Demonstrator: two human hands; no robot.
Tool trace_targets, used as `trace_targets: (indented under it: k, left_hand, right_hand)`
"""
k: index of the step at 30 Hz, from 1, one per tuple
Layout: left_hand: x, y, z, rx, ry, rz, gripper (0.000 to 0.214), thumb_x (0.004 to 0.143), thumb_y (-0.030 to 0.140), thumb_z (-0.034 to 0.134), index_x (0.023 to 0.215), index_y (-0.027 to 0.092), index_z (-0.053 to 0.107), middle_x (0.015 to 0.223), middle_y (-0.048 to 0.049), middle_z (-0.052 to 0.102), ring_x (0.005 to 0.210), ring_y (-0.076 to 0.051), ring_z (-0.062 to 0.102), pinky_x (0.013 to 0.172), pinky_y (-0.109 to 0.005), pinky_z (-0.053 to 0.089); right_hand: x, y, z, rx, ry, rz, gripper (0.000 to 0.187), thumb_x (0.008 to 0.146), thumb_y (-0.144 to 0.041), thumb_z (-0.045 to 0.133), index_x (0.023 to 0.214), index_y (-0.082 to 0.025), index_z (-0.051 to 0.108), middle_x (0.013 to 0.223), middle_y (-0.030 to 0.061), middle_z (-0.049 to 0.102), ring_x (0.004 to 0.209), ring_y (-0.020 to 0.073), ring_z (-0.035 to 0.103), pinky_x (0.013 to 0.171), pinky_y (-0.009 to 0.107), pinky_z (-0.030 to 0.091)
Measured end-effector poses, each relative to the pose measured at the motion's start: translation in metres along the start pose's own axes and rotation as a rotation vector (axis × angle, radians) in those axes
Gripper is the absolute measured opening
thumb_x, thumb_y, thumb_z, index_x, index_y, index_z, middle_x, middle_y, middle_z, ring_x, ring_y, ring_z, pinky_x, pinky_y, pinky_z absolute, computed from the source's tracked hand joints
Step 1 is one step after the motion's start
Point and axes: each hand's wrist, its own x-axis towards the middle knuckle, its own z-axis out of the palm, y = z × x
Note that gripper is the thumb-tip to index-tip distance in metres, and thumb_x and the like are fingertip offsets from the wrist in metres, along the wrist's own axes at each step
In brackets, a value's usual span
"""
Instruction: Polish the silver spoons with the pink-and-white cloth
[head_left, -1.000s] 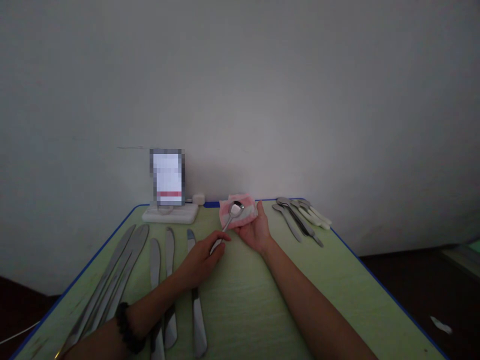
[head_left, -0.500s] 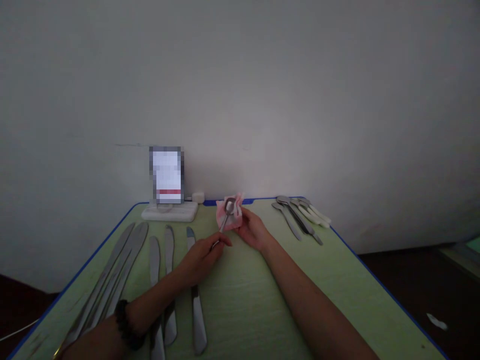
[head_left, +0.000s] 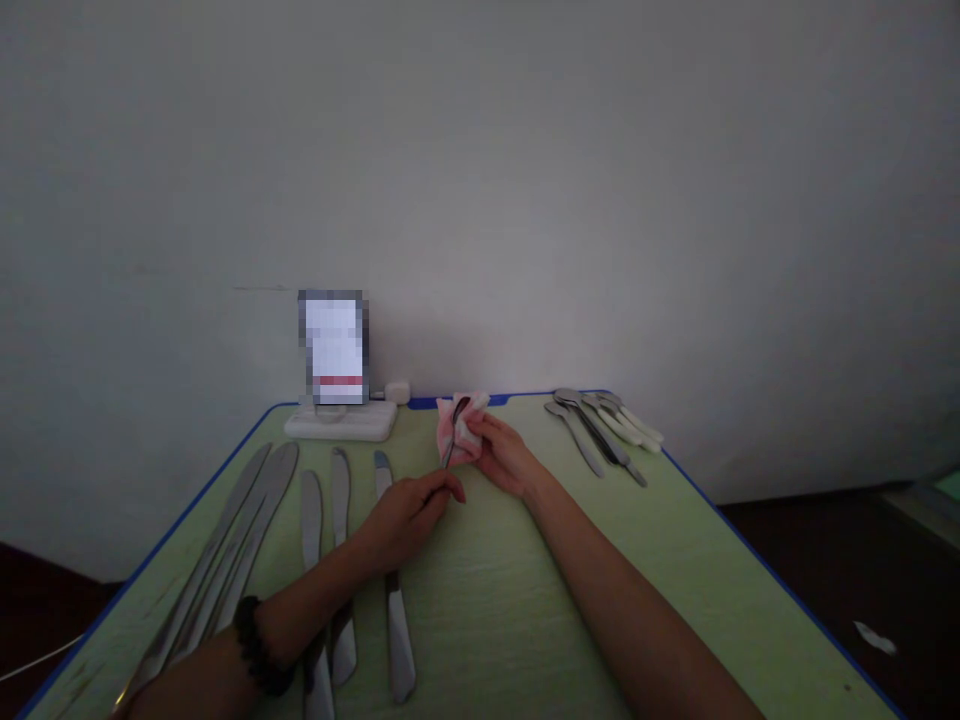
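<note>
Near the back middle of the table, my left hand (head_left: 412, 510) pinches the handle of a metal spoon (head_left: 454, 425), its bowl pointing away from me. Behind the bowl lies a pink and white cloth (head_left: 447, 450), gripped by my right hand (head_left: 506, 455) with the thumb on the front of it. The spoon's bowl rests against the cloth and is turned partly edge-on. Several table knives (head_left: 400, 640) lie under and beside my left forearm, partly hidden by it.
On the right lie several spoons (head_left: 577, 440), some with white handles. A phone (head_left: 336, 350) with a blurred screen stands on a white base (head_left: 341, 422) at the back left, beside a white plug (head_left: 397, 393). The green table (head_left: 510, 610) has a blue edge against the wall.
The spoon's bowl has turned from facing me to nearly edge-on. My right thumb has come over the front of the cloth, beside the bowl.
</note>
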Motion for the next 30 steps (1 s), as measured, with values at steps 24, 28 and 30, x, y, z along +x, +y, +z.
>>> trace_targets:
  k: [24,28,30]
  left_hand:
    - [-0.0002,0.0006,0.0003,0.031,0.014,0.023,0.030,0.084,0.023,0.033,0.087,0.018,0.062,0.056,0.0040,0.050,0.053,-0.013,0.046,0.056,-0.023,0.032]
    - [0.0001,-0.0005,0.0010,0.062,0.015,0.022,0.029,0.084,0.023,0.034,0.087,0.019,0.063,0.056,0.0039,0.051,0.053,-0.013,0.046,0.056,-0.023,0.032]
    - [0.0000,-0.0004,0.0012,0.068,0.015,0.026,0.029,0.084,0.023,0.034,0.087,0.019,0.063,0.056,0.0038,0.051,0.053,-0.013,0.046,0.056,-0.023,0.032]
  right_hand:
    - [0.0021,-0.0009,0.0004,0.082,0.035,0.012,0.018,0.085,-0.023,0.051,0.097,-0.017,0.064,0.092,0.0018,0.069,0.077,0.0129,0.063,0.069,0.026,0.053]
    - [0.0019,-0.0010,0.0003,0.058,0.017,0.001,0.018,0.085,-0.025,0.053,0.096,-0.016,0.064,0.091,0.0027,0.069,0.077,0.0133,0.063,0.071,0.027,0.053]
    - [0.0011,-0.0011,0.0005,0.037,-0.003,-0.002,0.020,0.084,-0.027,0.055,0.098,-0.017,0.063,0.091,0.0028,0.069,0.076,0.0144,0.063,0.068,0.029,0.054]
